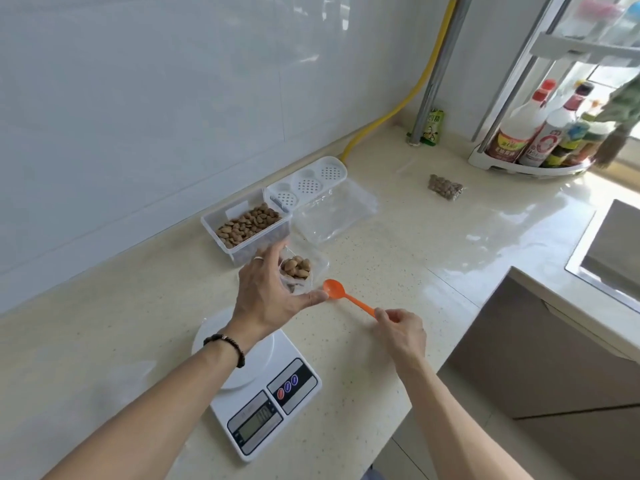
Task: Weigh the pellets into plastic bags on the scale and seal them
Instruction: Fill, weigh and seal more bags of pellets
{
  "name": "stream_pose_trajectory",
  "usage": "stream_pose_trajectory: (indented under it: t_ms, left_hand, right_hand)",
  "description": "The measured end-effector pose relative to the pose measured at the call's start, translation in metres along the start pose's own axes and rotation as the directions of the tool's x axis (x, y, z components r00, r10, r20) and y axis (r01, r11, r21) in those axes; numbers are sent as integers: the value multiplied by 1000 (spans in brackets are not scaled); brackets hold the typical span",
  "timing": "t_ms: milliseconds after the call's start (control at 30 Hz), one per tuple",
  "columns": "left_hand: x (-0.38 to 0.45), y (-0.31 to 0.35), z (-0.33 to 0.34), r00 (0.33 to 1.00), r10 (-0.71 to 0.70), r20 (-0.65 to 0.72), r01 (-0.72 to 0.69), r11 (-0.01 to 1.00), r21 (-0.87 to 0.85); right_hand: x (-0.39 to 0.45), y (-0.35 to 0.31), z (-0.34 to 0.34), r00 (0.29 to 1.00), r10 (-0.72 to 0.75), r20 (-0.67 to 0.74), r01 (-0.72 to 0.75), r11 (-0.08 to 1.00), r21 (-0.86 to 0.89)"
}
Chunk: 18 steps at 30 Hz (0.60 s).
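Observation:
My left hand [268,299] holds a clear plastic bag [299,270] with brown pellets in it, lifted beyond the white digital scale [263,393]. My right hand [401,329] pinches the handle of an orange plastic spoon [341,294], whose empty bowl lies near my left thumb. A clear box of pellets [247,225] stands open behind the bag, its white lid [308,183] lying next to it. A filled pellet bag [445,187] lies far right on the counter.
A pile of empty clear bags [334,211] lies right of the box. A corner rack with sauce bottles [540,133] stands at the back right. A yellow hose [398,109] runs along the wall. The counter edge drops off to the right.

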<state>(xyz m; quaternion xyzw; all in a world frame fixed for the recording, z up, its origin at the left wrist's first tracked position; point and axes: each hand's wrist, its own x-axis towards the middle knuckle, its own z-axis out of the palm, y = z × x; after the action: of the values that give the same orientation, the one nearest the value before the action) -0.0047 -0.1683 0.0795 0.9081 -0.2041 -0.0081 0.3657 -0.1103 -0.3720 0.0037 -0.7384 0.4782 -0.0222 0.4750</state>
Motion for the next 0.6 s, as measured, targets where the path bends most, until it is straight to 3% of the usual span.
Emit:
stream_pose_trajectory:
  t_ms: [67, 133, 200, 300, 467, 600]
  left_hand:
    - [-1, 0, -3, 1000, -1, -1, 1, 1000, 0]
    - [-1, 3, -7, 1000, -5, -1, 5, 1000, -11]
    - [1, 8, -11, 1000, -7, -4, 7, 1000, -17]
    - [3, 16, -17, 1000, -7, -27, 5, 998, -56]
    - [6, 32, -30, 998, -14, -55, 7, 991, -133]
    - [8, 39, -41, 998, -12, -70, -1, 982, -188]
  right_hand:
    - [-4, -8, -2, 994, -83, -75, 60, 961, -270]
    - [-11, -33, -7, 983, -175, -56, 159, 961, -226]
    - [-23, -66, -14, 956, -290, 36, 292, 955, -58]
    - [-43, -123, -24, 874, -452, 176, 450, 891, 53]
    - [-57, -182, -31, 779, -496, 384, 561, 824, -75]
    - [-66, -201, -34, 735, -566, 374, 644, 755, -124]
